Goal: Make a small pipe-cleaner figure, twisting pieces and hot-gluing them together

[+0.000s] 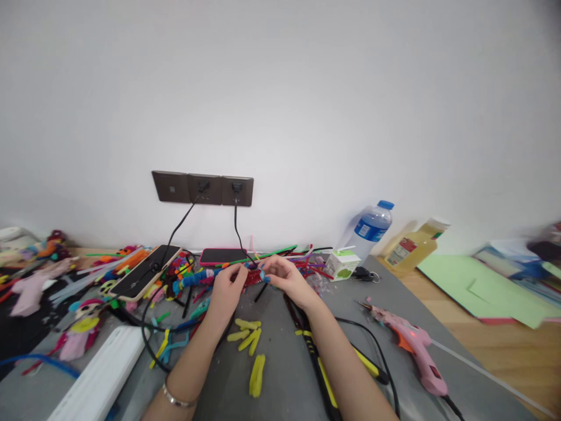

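My left hand [228, 287] and my right hand [287, 278] are raised close together over the back of the grey mat. The fingers of both are pinched, and whatever sits between the tips is too small to make out. A shiny red piece [254, 277] shows between and behind the fingertips. Just in front of my hands lie several short fuzzy yellow pipe cleaner pieces [249, 337], and a folded yellow piece [257, 376] is nearer to me. Yellow-and-black pliers [319, 368] lie partly hidden under my right forearm.
A pink glue gun [414, 345] with a lit red light lies right. Behind stand a water bottle [372, 228], a yellow bottle [414, 245] and a small carton [342, 264]. Left are a phone [146, 272], a white power strip [103, 374], fuzzy dolls [83, 330] and black cables.
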Demonstrator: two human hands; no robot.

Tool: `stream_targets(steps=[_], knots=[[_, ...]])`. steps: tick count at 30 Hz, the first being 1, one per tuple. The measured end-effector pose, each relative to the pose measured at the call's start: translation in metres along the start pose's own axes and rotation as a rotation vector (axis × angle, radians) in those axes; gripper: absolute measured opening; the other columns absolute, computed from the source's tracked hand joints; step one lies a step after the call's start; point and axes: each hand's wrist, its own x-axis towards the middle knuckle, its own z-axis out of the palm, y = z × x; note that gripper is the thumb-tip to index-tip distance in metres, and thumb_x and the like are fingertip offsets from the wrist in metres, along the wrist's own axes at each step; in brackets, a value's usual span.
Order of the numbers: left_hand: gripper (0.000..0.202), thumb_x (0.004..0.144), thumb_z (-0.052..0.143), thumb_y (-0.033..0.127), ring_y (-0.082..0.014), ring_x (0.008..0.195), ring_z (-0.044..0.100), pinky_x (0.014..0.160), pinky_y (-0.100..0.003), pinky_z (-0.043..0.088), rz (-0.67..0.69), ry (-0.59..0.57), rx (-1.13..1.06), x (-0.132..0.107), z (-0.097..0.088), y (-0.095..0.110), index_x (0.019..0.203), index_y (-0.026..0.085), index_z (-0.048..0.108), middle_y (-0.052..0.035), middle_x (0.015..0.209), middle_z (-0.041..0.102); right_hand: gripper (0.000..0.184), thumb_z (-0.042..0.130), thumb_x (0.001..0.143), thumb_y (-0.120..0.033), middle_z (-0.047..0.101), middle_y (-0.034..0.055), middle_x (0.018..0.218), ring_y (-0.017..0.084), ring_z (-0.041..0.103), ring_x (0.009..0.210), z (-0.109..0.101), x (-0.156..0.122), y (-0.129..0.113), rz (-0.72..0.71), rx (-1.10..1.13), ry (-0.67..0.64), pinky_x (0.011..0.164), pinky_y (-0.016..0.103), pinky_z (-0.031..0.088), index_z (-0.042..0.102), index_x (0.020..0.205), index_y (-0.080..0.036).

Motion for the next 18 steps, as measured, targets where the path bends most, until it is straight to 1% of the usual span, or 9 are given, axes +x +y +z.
stream_targets(steps=[4, 7, 13, 18], knots=[[0.035, 0.081, 0.049, 0.043, -0.0153, 0.052, 0.049, 0.051, -0.024, 0.037, -0.002, 0.002, -0.005, -0.0003, -0.0005, 0.0031, 0.070, 0.015, 0.065, 0.0006, 0.055, 0.056, 0.023, 0.080, 0.074, -0.034, 0.062, 0.0018, 0.088, 0.016, 0.056, 0.080, -0.0007, 0.0000, 0.0007, -0.002, -0.002, -0.003, 0.076, 0.029, 0.044, 0.065, 0.087, -0.022], [0.035, 0.081, 0.049, 0.043, -0.0151, 0.050, 0.049, 0.049, -0.025, 0.036, -0.011, 0.002, 0.002, -0.0006, -0.0006, 0.0041, 0.068, 0.015, 0.066, 0.0004, 0.055, 0.057, 0.023, 0.080, 0.075, -0.035, 0.063, 0.0014, 0.089, 0.015, 0.057, 0.081, -0.0013, 0.0000, 0.0015, -0.004, -0.004, -0.007, 0.077, 0.029, 0.043, 0.065, 0.087, -0.023], [0.035, 0.081, 0.049, 0.043, -0.0170, 0.055, 0.053, 0.052, -0.025, 0.040, 0.008, 0.012, 0.003, -0.0005, -0.0004, 0.0027, 0.070, 0.015, 0.067, -0.0017, 0.059, 0.061, 0.022, 0.080, 0.075, -0.034, 0.063, 0.0014, 0.090, 0.016, 0.057, 0.084, -0.0009, 0.0001, 0.0009, -0.005, -0.002, -0.008, 0.079, 0.029, 0.043, 0.065, 0.088, -0.023], [0.036, 0.081, 0.049, 0.044, -0.0179, 0.057, 0.054, 0.053, -0.026, 0.041, -0.006, 0.010, 0.001, -0.0007, -0.0001, 0.0031, 0.070, 0.015, 0.066, -0.0022, 0.060, 0.061, 0.022, 0.080, 0.075, -0.034, 0.063, 0.0015, 0.090, 0.016, 0.056, 0.082, -0.0010, -0.0002, 0.0008, -0.002, -0.005, -0.005, 0.078, 0.030, 0.043, 0.065, 0.087, -0.023]])
